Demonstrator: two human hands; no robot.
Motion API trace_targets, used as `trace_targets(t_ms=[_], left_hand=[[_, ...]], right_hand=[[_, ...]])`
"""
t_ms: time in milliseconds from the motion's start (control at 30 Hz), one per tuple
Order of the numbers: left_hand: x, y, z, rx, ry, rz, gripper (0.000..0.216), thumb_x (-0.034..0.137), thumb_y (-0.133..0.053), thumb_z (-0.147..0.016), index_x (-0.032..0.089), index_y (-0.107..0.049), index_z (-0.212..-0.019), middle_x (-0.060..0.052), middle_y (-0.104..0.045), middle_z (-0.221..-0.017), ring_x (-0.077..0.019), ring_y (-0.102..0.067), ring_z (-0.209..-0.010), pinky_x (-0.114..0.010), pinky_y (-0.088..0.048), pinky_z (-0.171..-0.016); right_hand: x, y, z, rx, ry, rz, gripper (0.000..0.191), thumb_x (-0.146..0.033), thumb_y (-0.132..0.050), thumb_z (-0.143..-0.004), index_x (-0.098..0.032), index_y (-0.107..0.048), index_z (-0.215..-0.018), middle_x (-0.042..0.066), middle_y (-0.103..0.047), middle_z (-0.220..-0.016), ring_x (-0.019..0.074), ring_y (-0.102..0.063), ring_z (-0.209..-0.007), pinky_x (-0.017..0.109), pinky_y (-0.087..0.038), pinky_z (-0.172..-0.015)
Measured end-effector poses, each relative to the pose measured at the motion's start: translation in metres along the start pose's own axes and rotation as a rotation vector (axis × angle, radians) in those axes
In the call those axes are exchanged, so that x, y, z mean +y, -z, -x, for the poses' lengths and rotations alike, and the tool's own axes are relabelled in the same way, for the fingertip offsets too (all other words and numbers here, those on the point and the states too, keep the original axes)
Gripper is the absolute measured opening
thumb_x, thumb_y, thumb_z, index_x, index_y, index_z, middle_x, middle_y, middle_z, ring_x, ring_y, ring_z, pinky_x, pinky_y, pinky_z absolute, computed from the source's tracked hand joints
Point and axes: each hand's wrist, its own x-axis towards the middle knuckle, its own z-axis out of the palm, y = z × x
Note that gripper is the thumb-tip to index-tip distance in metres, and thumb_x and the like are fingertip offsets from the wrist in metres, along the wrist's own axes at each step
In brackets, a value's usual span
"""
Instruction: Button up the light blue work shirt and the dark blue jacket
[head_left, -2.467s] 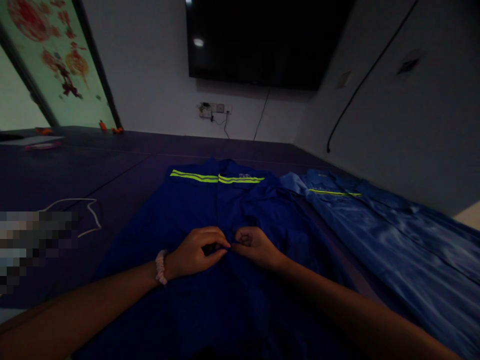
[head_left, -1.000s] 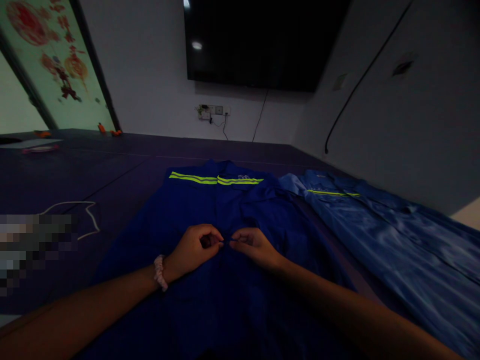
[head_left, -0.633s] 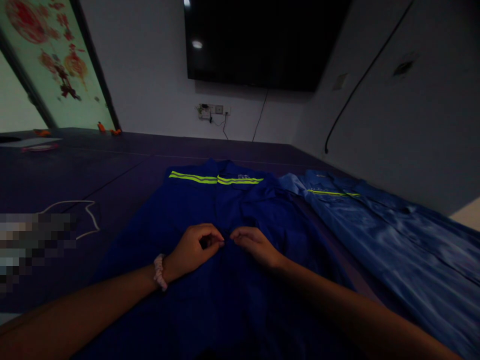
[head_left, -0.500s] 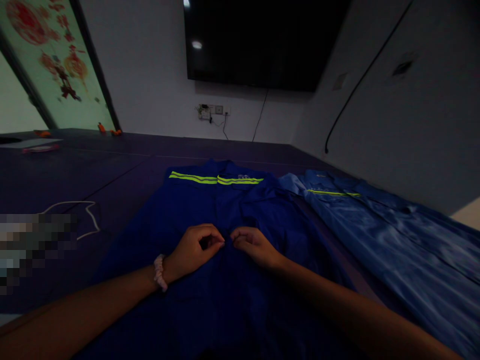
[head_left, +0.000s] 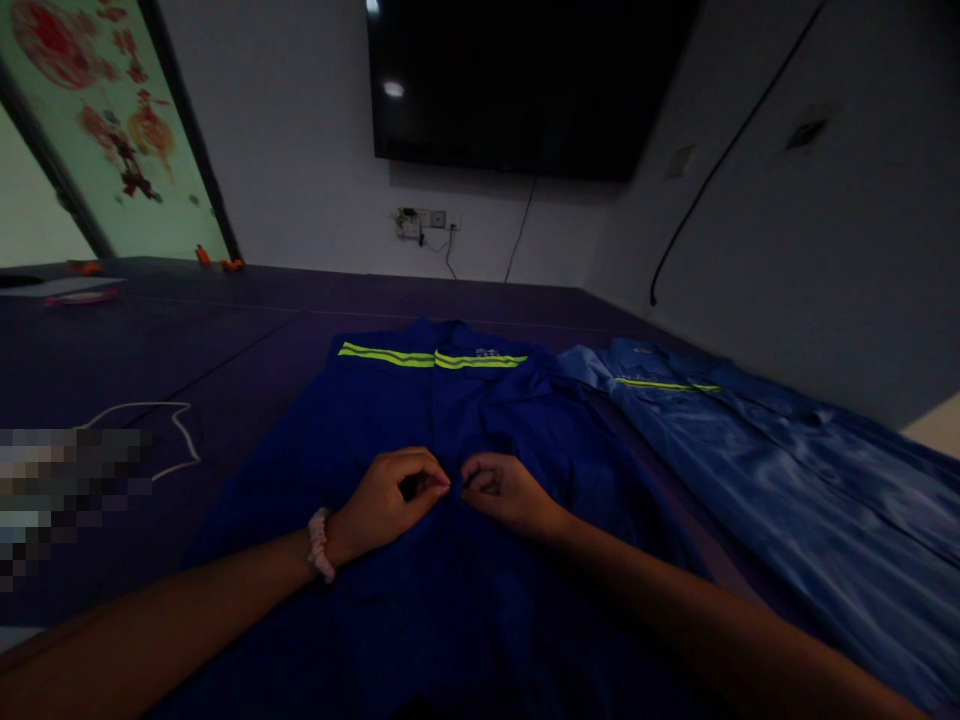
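Note:
A dark blue work jacket [head_left: 390, 400] with yellow-green reflective stripes across the chest lies spread out in front of me, collar at the far end. Over its front opening, my left hand [head_left: 401, 492] pinches thumb and forefinger together at the jacket's edge. My right hand [head_left: 504, 490] faces it a short way off, its fingers curled and the thumb close to the same front edge. What sits between the fingertips is too dark and small to make out, though both hands touch the jacket's cloth. A light scrunchie [head_left: 321, 545] circles my left wrist.
To the right lies a lighter blue work garment [head_left: 750, 450] with one yellow stripe. A white cable [head_left: 180, 430] and a blurred-out object [head_left: 60, 480] are on the purple surface [head_left: 247, 310] at left. A large black screen [head_left: 517, 90] hangs on the wall.
My right thumb and fingers have shifted slightly, the fingers curling a little more. My left hand and both garments look the same.

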Motion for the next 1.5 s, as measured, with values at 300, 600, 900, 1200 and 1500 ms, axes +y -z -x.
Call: trace_targets(t_ms=[300,600,900,1200,1500], left_hand=[[0.0015,0.0004,-0.0006,-0.004,-0.02,-0.013,0.009,0.019,-0.056,-0.075,0.014,-0.063,-0.073,-0.003,-0.061,-0.073,-0.0104,-0.055,-0.068,-0.021,-0.043,-0.062],[-0.0009,0.0,-0.0005,-0.011,-0.016,-0.003,0.008,0.019,-0.056,-0.075,0.015,-0.063,-0.075,-0.002,-0.062,-0.073,-0.0099,-0.055,-0.066,-0.021,-0.044,-0.062],[-0.0003,-0.0007,-0.001,-0.015,-0.002,-0.013,0.009,0.021,-0.057,-0.075,0.015,-0.063,-0.076,-0.002,-0.061,-0.073,-0.0099,-0.054,-0.066,-0.02,-0.044,-0.061],[-0.0011,-0.0004,-0.0002,-0.045,-0.026,-0.028,0.009,0.02,-0.056,-0.075,0.015,-0.063,-0.076,-0.002,-0.061,-0.073,-0.0098,-0.054,-0.066,-0.021,-0.044,-0.062],[-0.0033,-0.001,-0.0005,-0.035,-0.017,-0.017,0.008,0.018,-0.055,-0.074,0.015,-0.063,-0.076,-0.001,-0.06,-0.072,-0.0091,-0.054,-0.064,-0.019,-0.043,-0.059]], right_hand=[[-0.0013,-0.0016,-0.0001,0.029,0.019,0.064,0.01,-0.021,-0.06,-0.065,-0.014,-0.054,-0.07,-0.005,-0.051,-0.052,0.0043,-0.042,-0.044,0.015,-0.028,-0.042],[-0.0008,-0.0012,0.0008,-0.007,0.038,0.073,0.007,-0.018,-0.053,-0.068,-0.015,-0.055,-0.074,-0.005,-0.05,-0.054,0.0044,-0.04,-0.044,0.016,-0.027,-0.042],[-0.0026,-0.004,0.0025,0.055,0.062,0.164,0.006,-0.013,-0.049,-0.065,-0.016,-0.053,-0.07,-0.006,-0.046,-0.051,0.0045,-0.039,-0.042,0.016,-0.026,-0.041],[-0.0059,-0.0051,0.003,0.088,0.087,0.193,0.004,-0.014,-0.052,-0.065,-0.016,-0.054,-0.068,-0.005,-0.05,-0.051,0.0051,-0.043,-0.044,0.016,-0.029,-0.042],[-0.0037,-0.0035,0.0051,0.038,0.067,0.132,0.012,-0.025,-0.059,-0.068,-0.014,-0.058,-0.071,-0.003,-0.05,-0.051,0.0052,-0.043,-0.044,0.017,-0.029,-0.041]])
